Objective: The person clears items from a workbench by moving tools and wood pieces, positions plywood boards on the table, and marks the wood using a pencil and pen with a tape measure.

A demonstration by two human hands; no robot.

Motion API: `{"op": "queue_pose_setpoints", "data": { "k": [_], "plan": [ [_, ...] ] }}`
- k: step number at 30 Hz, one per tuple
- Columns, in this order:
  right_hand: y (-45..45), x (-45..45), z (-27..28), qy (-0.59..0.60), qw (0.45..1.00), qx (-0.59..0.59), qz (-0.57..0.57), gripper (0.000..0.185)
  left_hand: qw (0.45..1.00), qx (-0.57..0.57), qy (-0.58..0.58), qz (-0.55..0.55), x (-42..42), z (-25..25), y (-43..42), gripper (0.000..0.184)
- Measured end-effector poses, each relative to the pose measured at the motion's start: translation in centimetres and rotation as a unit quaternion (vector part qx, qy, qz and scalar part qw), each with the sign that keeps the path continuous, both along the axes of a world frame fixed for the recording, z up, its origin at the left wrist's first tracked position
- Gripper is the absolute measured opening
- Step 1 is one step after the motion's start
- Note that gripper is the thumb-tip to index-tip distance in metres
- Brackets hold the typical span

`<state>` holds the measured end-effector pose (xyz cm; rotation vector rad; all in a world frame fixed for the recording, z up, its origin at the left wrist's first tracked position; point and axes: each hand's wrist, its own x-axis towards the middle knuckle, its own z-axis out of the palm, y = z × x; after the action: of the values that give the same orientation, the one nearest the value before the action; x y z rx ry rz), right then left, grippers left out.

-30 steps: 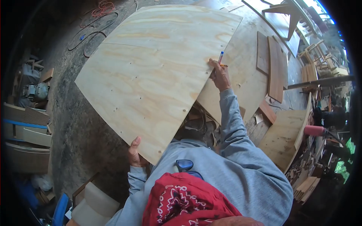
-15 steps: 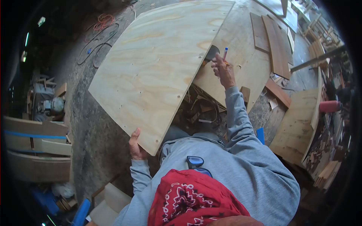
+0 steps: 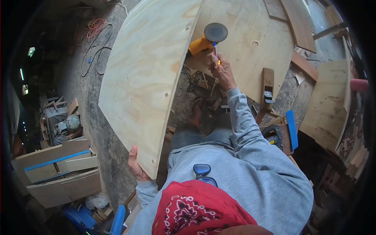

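Note:
A large pale plywood panel [image 3: 145, 82] stands tilted on the left. My left hand [image 3: 138, 166] is closed on its near bottom corner, thumb on the face and the other fingers hidden behind. My right hand [image 3: 222, 71] is closed around a slim pen [image 3: 215, 49] with a blue end pointing away from me. A small orange-yellow bit shows at the same fingers; I cannot make out what it is. Just beyond the pen is a yellow angle grinder [image 3: 200, 45] with a round grey disc [image 3: 216, 33], lying on a plywood work surface [image 3: 243, 43] and partly hidden by the panel.
A wooden hand plane [image 3: 268, 84] sits at the work surface's near right edge. Below it are a dark power tool [image 3: 273, 135] and a blue strip [image 3: 291, 129]. Brown boards [image 3: 299, 23] lie at the far right. Cords [image 3: 96, 29] trail over the floor at left.
The panel has swung left and turned more edge-on, uncovering the yellow grinder. My right hand has moved left and nearer, still with the pen. My left hand keeps its corner. The view has shifted.

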<state>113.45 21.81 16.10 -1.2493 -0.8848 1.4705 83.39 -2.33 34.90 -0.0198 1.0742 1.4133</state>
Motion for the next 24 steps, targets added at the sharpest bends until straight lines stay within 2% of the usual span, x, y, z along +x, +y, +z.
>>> {"op": "queue_pose_setpoints", "data": {
  "k": [3, 5, 8, 11, 14, 16, 17, 19, 20, 24],
  "plan": [
    [-0.9, 0.6, -0.8, 0.21, 0.975, -0.065, -0.017, 0.03, 1.0, 0.003, -0.009, -0.003, 0.1, -0.1, 0.2, 0.06],
    [-1.2, 1.6, -2.9, 0.372, 0.925, -0.068, -0.037, 0.03, 1.0, 0.006, -0.025, -0.003, 0.4, -0.4, 0.4, 0.059],
    [-2.0, 2.4, -2.7, 0.437, 0.895, -0.08, -0.052, 0.031, 0.999, 0.014, -0.04, -0.009, 0.8, -0.7, 0.7, 0.057],
    [-2.5, 3.1, -2.5, 0.403, 0.91, -0.085, -0.051, 0.038, 0.999, 0.028, -0.028, -0.007, 1.5, -1.3, 0.9, 0.056],
    [-3.9, 3.4, -3.3, 0.409, 0.907, -0.084, -0.051, 0.036, 0.999, 0.02, -0.036, -0.013, 1.9, -1.5, 1.1, 0.056],
    [-6.0, 3.2, -2.0, 0.378, 0.921, -0.092, -0.03, 0.037, 0.999, 0.019, -0.033, -0.011, 2.0, -1.7, 1.1, 0.056],
    [-7.3, 2.8, -1.1, 0.364, 0.926, -0.095, -0.017, 0.037, 0.999, 0.02, -0.031, -0.008, 2.0, -1.8, 1.1, 0.056],
    [-10.6, 2.6, -0.3, 0.298, 0.943, -0.129, 0.079, 0.04, 1.0, 0.026, -0.015, 0.004, 2.2, -2.1, 1.1, 0.056],
    [-12.7, 1.8, 1.3, 0.282, 0.949, -0.132, 0.054, 0.04, 1.0, 0.029, -0.007, 0.008, 2.2, -2.2, 1.2, 0.056],
    [-19.3, 1.4, 4.2, 0.248, 0.938, -0.189, 0.15, 0.037, 0.999, 0.034, -0.001, -0.008, 2.1, -1.7, 1.5, 0.051]
  ]
}}
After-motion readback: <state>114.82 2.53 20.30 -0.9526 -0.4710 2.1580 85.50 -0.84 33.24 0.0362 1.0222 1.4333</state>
